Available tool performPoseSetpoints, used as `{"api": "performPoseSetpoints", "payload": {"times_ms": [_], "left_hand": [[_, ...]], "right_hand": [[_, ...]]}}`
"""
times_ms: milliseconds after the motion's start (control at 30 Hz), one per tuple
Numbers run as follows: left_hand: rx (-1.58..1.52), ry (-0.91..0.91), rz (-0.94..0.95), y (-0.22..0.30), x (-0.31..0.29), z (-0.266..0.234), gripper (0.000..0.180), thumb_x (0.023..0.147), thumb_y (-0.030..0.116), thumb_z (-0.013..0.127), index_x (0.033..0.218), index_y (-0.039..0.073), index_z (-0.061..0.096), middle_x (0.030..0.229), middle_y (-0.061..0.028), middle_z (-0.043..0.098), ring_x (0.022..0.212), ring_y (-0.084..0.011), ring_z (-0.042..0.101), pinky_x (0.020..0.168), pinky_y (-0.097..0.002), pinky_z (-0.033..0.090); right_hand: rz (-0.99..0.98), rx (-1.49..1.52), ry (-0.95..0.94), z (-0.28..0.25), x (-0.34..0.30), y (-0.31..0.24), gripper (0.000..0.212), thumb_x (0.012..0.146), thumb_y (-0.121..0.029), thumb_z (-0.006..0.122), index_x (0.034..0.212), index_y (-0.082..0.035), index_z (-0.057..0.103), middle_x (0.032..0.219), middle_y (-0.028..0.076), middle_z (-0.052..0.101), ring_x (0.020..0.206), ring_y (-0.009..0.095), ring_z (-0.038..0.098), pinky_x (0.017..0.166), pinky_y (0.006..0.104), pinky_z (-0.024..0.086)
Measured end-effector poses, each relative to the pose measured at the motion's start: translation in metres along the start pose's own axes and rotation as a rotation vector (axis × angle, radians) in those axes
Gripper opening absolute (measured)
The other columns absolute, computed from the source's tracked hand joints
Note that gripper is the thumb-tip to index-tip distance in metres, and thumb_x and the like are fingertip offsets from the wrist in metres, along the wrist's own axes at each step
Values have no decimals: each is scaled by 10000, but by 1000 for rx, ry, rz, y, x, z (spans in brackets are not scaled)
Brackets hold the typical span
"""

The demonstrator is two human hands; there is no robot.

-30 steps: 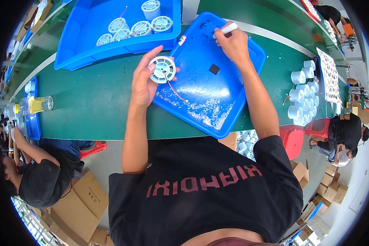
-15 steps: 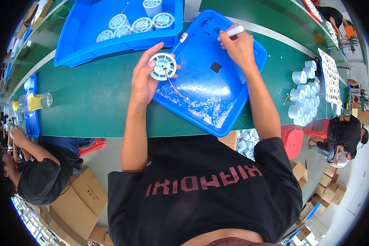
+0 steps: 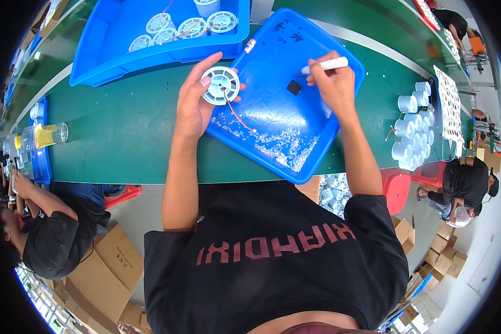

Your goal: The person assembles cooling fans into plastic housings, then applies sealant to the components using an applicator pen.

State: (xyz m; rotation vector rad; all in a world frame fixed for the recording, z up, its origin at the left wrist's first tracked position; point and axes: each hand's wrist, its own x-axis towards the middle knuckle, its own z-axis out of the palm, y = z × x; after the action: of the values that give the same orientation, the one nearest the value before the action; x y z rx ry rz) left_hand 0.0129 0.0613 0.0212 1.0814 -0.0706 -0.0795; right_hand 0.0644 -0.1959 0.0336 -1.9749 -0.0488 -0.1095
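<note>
My left hand (image 3: 193, 106) is closed around a pale blue round plastic housing (image 3: 221, 86) with a spoked end face turned up. A thin red wire (image 3: 238, 117) runs from its middle and hangs over the blue tray (image 3: 329, 146). My right hand (image 3: 334, 83) grips a white pen-shaped tool (image 3: 333, 64) with a thin tip pointing left, above the tray. Just below that tip lies a small black square (image 3: 294, 87). Many small clear pieces (image 3: 286, 147) are scattered along the tray's near side, and tiny black bits (image 3: 296, 37) lie at its far end.
A blue bin (image 3: 150, 58) at the far left holds several similar housings. More pale blue cups (image 3: 409, 125) stand in a group on the green table's right, beside a perforated white sheet (image 3: 448, 103). A plastic bottle (image 3: 51, 135) lies at left. Co-workers (image 3: 50, 242) sit on both sides.
My right hand with the white tool has moved from the tray's far end, nearer and slightly right, close to the black square. My left hand keeps the housing nearly in place.
</note>
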Motion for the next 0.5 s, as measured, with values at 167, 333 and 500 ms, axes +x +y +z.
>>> {"api": "performPoseSetpoints", "payload": {"times_ms": [167,333,500], "left_hand": [[19,-3,-2,0,-1,-1,663,857,318,463,1376,-73,334,1121,-250,601,943,-374,645,743,-395,552],[24,1,-7,1,-1,0,664,858,322,462,1377,-72,335,1125,-250,601,944,-368,645,749,-390,551],[33,-6,-5,0,-2,1,659,859,325,459,1375,-69,343,1128,-247,601,947,-360,646,752,-385,553]], "right_hand": [[-5,5,9,3,-8,3,185,833,-132,678,757,-16,555,706,85,673,612,116,659,545,248,529],[5,2,-4,6,-8,6,190,833,-130,680,754,-17,550,701,80,673,608,112,657,542,244,525],[-24,-30,17,6,-11,7,191,832,-133,682,754,-19,550,684,78,668,602,105,651,537,237,512]]}}
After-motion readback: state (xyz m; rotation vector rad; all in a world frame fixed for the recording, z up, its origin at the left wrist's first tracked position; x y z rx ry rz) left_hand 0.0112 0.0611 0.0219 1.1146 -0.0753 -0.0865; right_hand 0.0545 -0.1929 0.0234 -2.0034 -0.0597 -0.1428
